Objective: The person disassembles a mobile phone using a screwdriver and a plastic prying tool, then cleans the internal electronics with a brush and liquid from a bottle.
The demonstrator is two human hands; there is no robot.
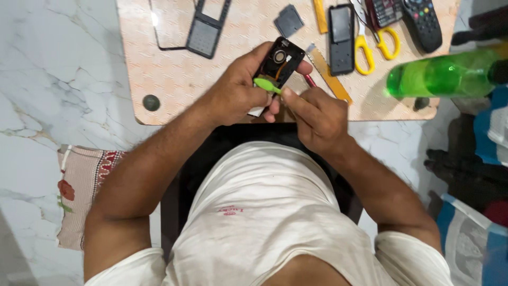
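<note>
A small black opened phone body with a round speaker and orange wiring [279,63] was held above the near edge of the table, gripped by the left hand [241,90], whose fingers were wrapped closed around its lower part. A bright green plastic pry tool [267,85] was pinched between the fingertips of the right hand [317,116] and was laid against the lower end of the phone body. Further out, on the pale patterned table [174,74], a black phone front frame with keypad opening [203,29], another black phone [341,37], yellow-handled scissors [373,45] and a dark remote control [423,21] were laid. A green plastic bottle [439,77] was seen lying at the right edge.
</note>
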